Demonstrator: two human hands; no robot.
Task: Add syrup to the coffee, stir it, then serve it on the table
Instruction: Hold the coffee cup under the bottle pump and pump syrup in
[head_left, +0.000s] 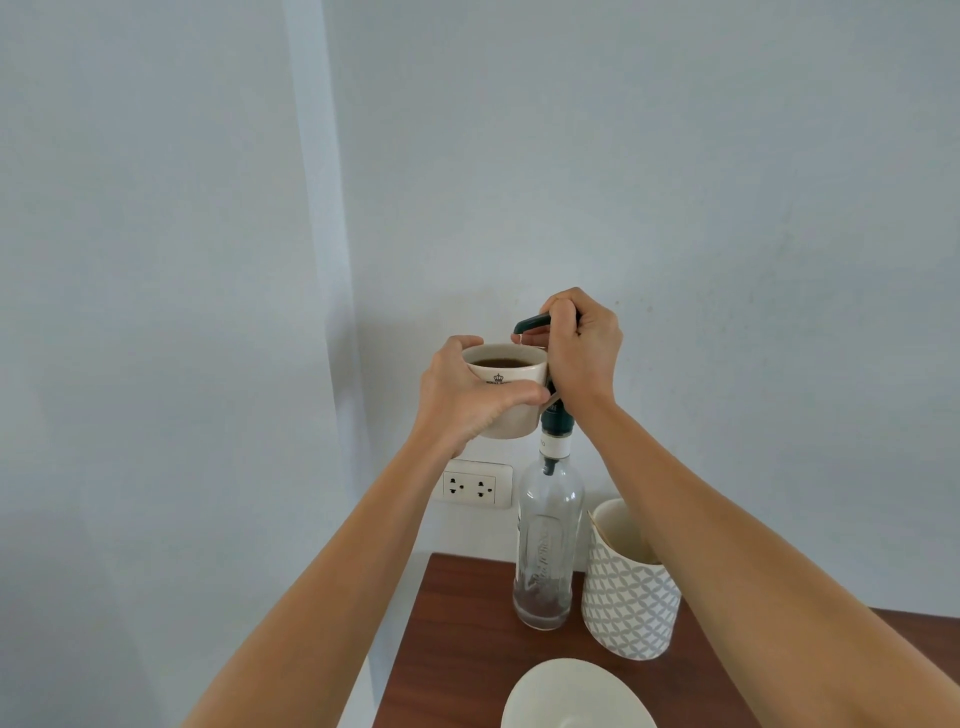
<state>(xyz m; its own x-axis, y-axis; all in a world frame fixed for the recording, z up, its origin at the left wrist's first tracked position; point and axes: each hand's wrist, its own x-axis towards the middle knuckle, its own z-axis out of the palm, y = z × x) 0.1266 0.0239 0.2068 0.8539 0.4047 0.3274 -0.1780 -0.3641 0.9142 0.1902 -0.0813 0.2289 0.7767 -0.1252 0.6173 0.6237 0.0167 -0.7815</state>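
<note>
My left hand (470, 400) grips a white coffee cup (506, 371) with dark coffee in it and holds it in the air under the pump spout. A tall clear glass syrup bottle (546, 551) stands on the brown wooden table (462, 649), with only a little syrup at its bottom. The dark green pump head (531, 323) tops the bottle, its spout pointing left over the cup. My right hand (582, 353) is closed over the pump head from above.
A patterned grey and white ceramic holder (628, 597) stands just right of the bottle. A white saucer (576, 696) lies at the table's near edge. A double wall socket (475, 486) sits on the wall behind the bottle. The table's left edge runs near the wall corner.
</note>
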